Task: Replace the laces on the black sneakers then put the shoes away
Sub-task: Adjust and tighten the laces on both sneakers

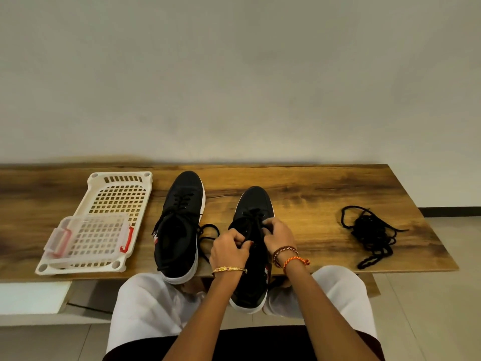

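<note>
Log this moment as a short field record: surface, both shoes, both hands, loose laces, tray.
surface: brown wooden table
left shoe: black white-soled sneaker, laced, untouched
right shoe: black sneaker overhanging the table's near edge
left hand: left hand, fingers pinching the right shoe's black lace
right hand: right hand, fingers pinching the same lace
loose laces: tangled pile of black laces, right side of table
tray: white perforated plastic tray holding a clear plastic box with red clasps

table (312, 194): glossy wood | sneakers (182, 199): matt cloth | basket (119, 194): plastic
</note>
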